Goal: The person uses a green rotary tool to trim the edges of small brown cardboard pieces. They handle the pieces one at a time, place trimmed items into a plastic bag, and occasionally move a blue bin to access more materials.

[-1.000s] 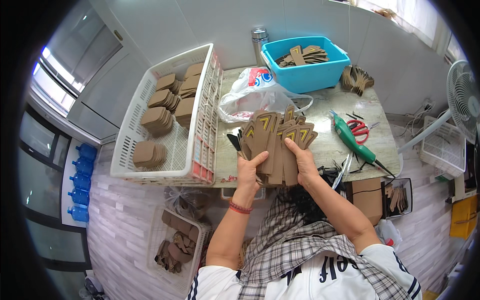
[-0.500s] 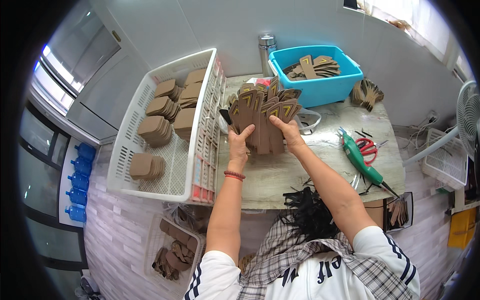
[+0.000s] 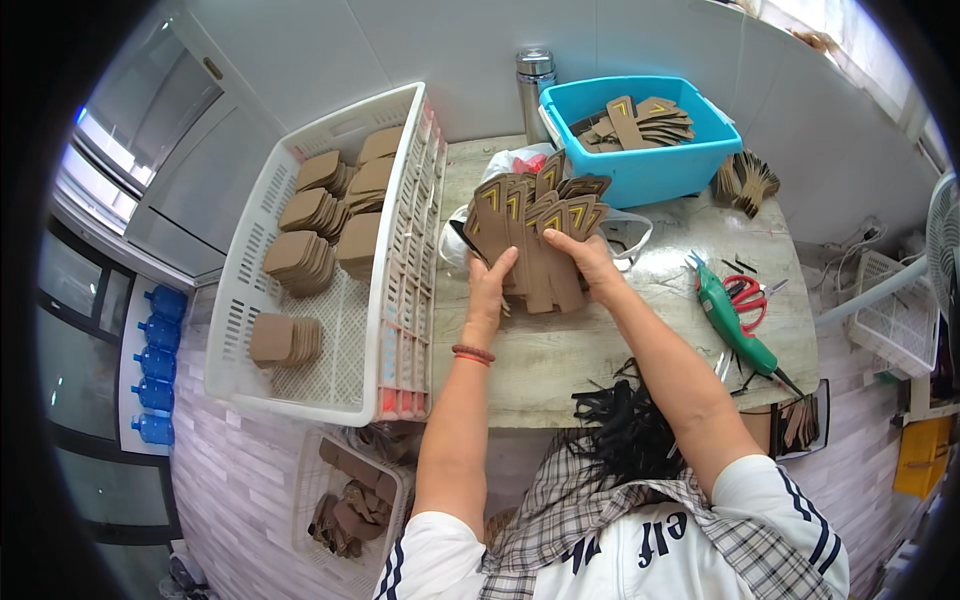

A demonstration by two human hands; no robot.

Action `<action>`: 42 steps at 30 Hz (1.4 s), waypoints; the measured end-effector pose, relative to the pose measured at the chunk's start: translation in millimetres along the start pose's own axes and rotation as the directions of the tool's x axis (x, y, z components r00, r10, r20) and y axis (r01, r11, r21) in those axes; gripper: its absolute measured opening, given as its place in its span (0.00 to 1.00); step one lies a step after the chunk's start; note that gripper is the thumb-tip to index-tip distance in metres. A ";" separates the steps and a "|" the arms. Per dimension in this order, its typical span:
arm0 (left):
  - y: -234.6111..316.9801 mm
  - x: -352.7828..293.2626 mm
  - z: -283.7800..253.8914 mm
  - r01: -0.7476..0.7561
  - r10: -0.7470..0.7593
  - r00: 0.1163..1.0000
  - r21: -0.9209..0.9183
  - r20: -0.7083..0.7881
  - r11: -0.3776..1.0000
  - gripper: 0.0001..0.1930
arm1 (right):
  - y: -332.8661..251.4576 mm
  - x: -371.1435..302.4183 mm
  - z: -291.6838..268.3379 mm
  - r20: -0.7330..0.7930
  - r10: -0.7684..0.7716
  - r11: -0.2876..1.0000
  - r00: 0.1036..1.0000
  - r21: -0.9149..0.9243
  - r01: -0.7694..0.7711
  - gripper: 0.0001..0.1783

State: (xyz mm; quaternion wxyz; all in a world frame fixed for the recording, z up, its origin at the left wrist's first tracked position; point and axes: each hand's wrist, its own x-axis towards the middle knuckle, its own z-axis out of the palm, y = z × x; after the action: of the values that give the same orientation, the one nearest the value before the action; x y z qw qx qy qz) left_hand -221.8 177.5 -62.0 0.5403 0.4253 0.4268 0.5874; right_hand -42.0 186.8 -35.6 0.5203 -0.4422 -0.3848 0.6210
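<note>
Both the left hand (image 3: 490, 290) and right hand (image 3: 590, 265) clasp a fanned bundle of brown cardboard pieces (image 3: 535, 235) with yellow chevron marks, now lower over the table (image 3: 560, 355), beside the white basket (image 3: 390, 300), below the blue tub (image 3: 640, 165).

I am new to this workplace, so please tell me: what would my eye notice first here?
First, the fan of brown cardboard pieces with yellow marks, held by both hands, left hand and right hand, above the table. Then the bright blue tub of similar pieces behind it, and the big white basket of stacked pieces on the left.
</note>
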 end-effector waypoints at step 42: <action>46.3 -56.1 8.5 0.427 -0.505 0.863 0.495 0.027 0.757 0.15 | 2.3 -77.0 -18.2 -0.067 -0.231 0.203 0.971 -0.979 -0.019 0.68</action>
State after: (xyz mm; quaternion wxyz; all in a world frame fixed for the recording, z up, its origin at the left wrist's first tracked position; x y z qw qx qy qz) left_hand -223.2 119.5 -17.3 0.5814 0.4692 0.6048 0.2758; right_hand -20.2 110.8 -31.9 0.2039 -0.7020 -0.6643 0.1560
